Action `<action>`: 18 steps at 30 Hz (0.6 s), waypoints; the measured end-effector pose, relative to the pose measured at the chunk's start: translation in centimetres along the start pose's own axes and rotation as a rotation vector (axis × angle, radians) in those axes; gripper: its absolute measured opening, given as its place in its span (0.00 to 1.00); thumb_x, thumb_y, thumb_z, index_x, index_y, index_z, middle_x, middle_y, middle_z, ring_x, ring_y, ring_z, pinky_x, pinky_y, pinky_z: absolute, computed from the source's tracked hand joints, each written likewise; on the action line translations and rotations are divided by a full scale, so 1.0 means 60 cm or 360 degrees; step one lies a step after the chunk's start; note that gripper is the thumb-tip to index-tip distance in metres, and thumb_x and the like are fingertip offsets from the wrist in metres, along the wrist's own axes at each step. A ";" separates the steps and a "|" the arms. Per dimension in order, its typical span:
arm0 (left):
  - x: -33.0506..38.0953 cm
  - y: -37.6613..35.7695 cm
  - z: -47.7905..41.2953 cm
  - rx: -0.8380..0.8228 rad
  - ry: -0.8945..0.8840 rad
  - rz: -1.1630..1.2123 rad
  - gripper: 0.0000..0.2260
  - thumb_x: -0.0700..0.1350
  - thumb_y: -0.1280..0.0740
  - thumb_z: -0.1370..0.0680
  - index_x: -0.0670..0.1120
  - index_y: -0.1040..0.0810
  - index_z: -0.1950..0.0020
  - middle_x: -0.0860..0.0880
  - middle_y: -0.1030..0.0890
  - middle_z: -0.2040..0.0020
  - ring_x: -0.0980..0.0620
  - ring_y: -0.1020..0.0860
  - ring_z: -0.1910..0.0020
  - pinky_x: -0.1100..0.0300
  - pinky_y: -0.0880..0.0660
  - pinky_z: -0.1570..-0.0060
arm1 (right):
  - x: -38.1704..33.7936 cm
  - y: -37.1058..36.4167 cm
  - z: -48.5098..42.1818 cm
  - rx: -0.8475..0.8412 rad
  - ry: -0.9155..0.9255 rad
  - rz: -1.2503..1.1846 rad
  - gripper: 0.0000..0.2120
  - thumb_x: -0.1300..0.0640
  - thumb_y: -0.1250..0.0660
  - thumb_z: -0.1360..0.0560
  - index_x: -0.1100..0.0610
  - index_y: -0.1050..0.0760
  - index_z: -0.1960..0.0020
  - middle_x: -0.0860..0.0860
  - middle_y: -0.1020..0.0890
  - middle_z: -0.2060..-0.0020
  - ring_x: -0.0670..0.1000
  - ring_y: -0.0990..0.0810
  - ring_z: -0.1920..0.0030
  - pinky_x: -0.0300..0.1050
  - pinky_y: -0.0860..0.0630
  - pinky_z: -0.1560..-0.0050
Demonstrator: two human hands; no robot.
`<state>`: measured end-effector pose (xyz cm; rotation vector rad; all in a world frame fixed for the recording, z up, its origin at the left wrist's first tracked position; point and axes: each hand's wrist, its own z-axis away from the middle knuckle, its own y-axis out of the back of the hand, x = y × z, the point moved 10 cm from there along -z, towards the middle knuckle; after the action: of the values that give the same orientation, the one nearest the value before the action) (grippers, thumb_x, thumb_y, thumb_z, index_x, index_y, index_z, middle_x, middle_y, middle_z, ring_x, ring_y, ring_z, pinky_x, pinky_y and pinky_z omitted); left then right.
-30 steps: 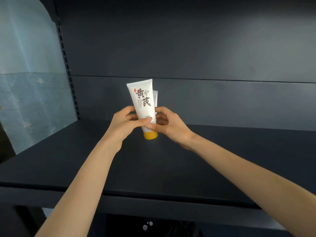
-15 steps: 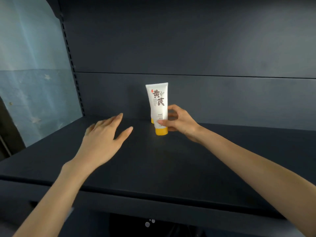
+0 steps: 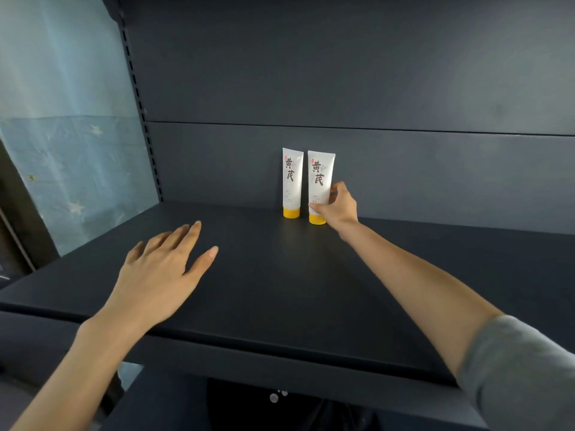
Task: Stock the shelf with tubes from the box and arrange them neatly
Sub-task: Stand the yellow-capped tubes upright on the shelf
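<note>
Tech 1: Compared with half a second ago, the right tube [image 3: 320, 178] has been shifted sideways. It covered most of the left tube [image 3: 292, 181] before; both fronts now show side by side.

Tech 2: Confirm position of both units.

Tech 1: Both stand upright on their yellow caps at the rear edge of the shelf [image 3: 280, 290], roughly midway along it and close to the back panel [image 3: 404, 166]. A narrow gap separates them. The right tube sits slightly nearer the front edge than the left tube.

Tech 2: Grip status, right hand?

Tech 1: The right hand [image 3: 339, 206] holds the right tube low on its body, just above the cap. The thumb lies across the printed front and the fingers curl round the right side. Nothing touches the left tube.

Tech 2: Left hand?

Tech 1: The left hand [image 3: 158, 269] is palm down over the front left part of the shelf, well apart from both tubes, with fingers straight and spread, holding nothing. Contact with the surface cannot be determined.

Tech 2: Surroundings?

Tech 1: A slotted upright [image 3: 140, 104] runs up from the rear left corner. A blue sheet [image 3: 62, 150] with pale stars hangs beyond the left edge. A grey sleeve [image 3: 522, 368] covers the right upper arm.
</note>
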<state>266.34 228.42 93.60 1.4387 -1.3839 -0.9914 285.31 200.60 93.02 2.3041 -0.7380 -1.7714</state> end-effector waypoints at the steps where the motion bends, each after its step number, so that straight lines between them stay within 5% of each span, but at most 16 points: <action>1: -0.002 0.000 0.000 -0.0001 0.0004 0.0005 0.38 0.66 0.65 0.30 0.53 0.53 0.22 0.53 0.42 0.23 0.51 0.42 0.25 0.51 0.45 0.27 | 0.001 -0.003 -0.004 0.0017 -0.0006 -0.0007 0.22 0.60 0.26 0.29 0.59 0.33 0.40 0.55 0.24 0.40 0.54 0.24 0.38 0.48 0.24 0.45; 18: -0.014 0.012 -0.001 0.0003 -0.0032 0.0086 0.37 0.66 0.64 0.30 0.54 0.52 0.22 0.54 0.41 0.23 0.52 0.42 0.25 0.52 0.44 0.27 | 0.008 -0.005 -0.018 0.0042 -0.0108 0.0020 0.25 0.58 0.27 0.29 0.60 0.33 0.37 0.56 0.26 0.38 0.54 0.25 0.39 0.48 0.25 0.41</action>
<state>266.15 229.25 94.27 1.3892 -1.4313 -0.9725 286.48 200.45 92.82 2.2608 -0.7901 -1.8534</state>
